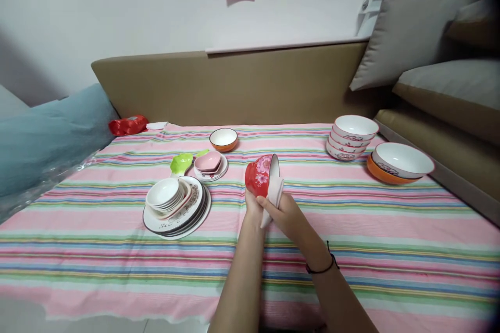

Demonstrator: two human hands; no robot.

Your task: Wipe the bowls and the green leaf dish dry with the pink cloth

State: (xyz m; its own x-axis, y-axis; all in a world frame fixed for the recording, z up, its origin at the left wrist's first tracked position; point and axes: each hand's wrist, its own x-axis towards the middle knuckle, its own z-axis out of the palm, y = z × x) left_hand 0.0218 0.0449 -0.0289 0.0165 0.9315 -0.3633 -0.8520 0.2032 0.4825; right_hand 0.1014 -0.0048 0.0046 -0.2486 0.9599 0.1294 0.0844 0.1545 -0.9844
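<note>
A: What is the left hand doing?

B: It has hold of the red bowl from below, near its base. Its fingers are mostly hidden, so I can't tell how widely they spread.

A: And the right hand?

B: Closed around a pale cloth, which it presses to the bowl's rim. The thumb lies over the cloth, pointing toward the bowl. A dark bracelet circles that wrist.

A: Where is the bowl?

B: In the middle, tipped on its side, its mouth facing right, above the striped tablecloth.

A: What lies around it?

B: An orange bowl beyond it, slightly left. Nearer, on the left, a pile of plates carries small white bowls. Far right, a stack of floral bowls.
</note>
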